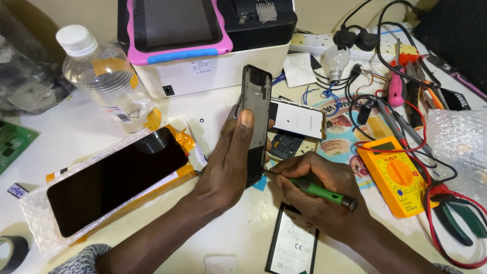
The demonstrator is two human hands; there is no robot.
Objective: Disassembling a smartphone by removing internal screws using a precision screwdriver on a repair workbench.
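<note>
Gripping a stripped phone frame (255,122) upright on its edge, the left hand (228,162) wraps its fingers round the back and presses the thumb along the front. The right hand (317,195) is closed in a pinch on a green screwdriver (317,191), whose tip meets the frame's lower right edge. This looks like the screw-work stage, at a fastener low on the frame; the next move calls for a steady frame and a square, seated tip. Nearest the person, below the frame, a flat battery (292,246) lies on the bench (76,132). Left of the frame, a dark screen panel (114,177) rests on bubble wrap. Right of the frame sit a white phone part (299,119) and, further right, an orange multimeter (395,175). Beyond the frame stand a water bottle (104,78) and a white box (213,71).
</note>
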